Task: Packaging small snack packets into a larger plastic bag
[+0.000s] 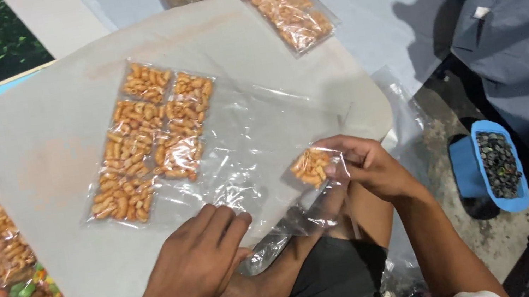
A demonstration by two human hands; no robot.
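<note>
Snack packet pinched in right hand; left hand flat, fingers together, on plastic sheet.

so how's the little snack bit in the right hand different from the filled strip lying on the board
The small pouch is one lone pocket pinched in the right hand; the filled strip has many pockets in two rows. The pouch is lifted at the board's edge; the strip lies flat, untouched. Both hold orange-brown snacks in clear plastic.
</note>
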